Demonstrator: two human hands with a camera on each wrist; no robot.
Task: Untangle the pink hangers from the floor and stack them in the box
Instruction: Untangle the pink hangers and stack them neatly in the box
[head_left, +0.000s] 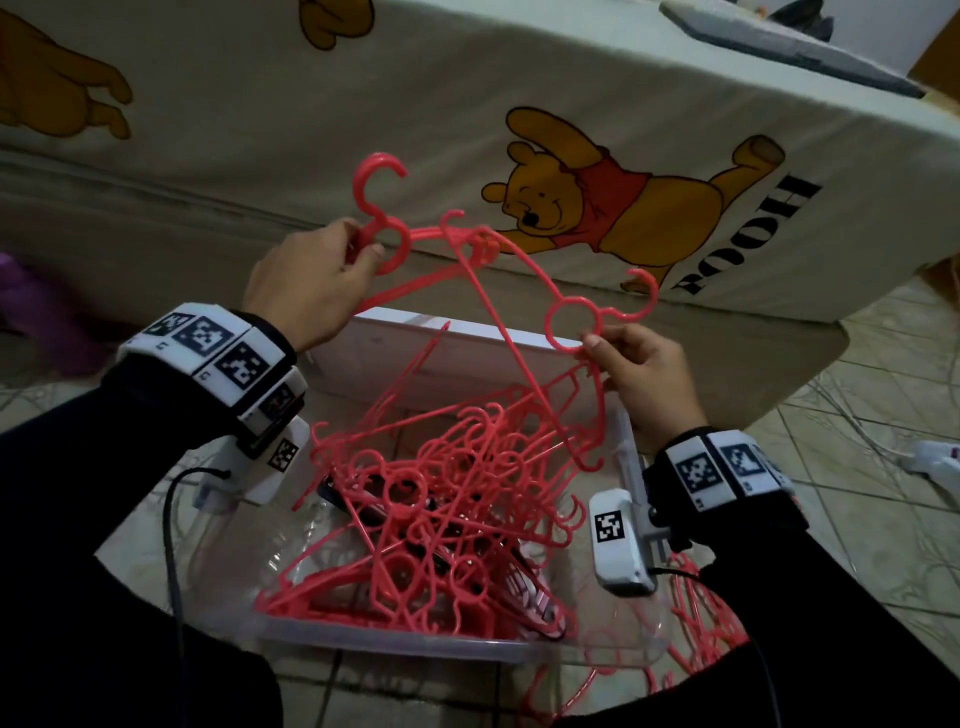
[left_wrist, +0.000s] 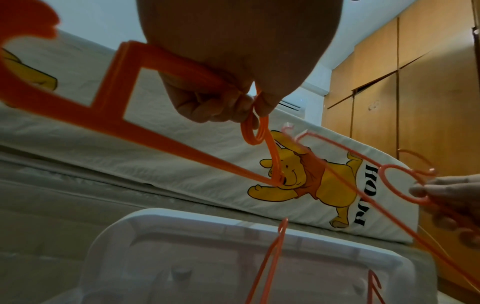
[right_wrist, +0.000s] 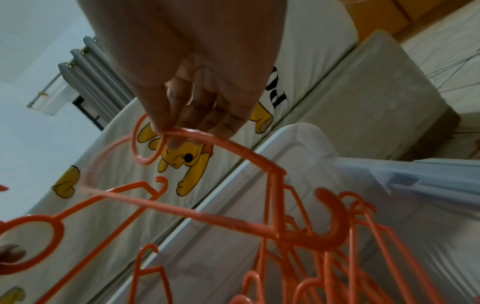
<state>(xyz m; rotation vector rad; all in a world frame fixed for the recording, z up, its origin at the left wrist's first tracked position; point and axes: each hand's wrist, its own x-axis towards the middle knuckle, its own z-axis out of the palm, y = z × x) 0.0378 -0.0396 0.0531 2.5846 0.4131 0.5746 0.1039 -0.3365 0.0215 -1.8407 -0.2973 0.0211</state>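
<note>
A: On my head view, my left hand (head_left: 311, 280) is curled round the neck ring of one pink hanger (head_left: 379, 228), held up above the clear box (head_left: 467, 644).

B: And your right?

A: My right hand (head_left: 644, 374) pinches the ring of a second hanger (head_left: 574, 325). The tangled pile of hangers (head_left: 441, 519) sits in the box, spilling over its rim; a few more hangers (head_left: 701, 623) lie on the tiled floor (head_left: 857, 545) at its right.

B: Left wrist view?

A: My fingers (left_wrist: 207, 107) are closed on the hanger's ring; the bedsheet with the bear print (left_wrist: 306, 176) is behind.

B: Right wrist?

A: Thumb and fingertips (right_wrist: 179, 142) grip the ring's edge, and the hanger's arm runs down into the pile.
</note>
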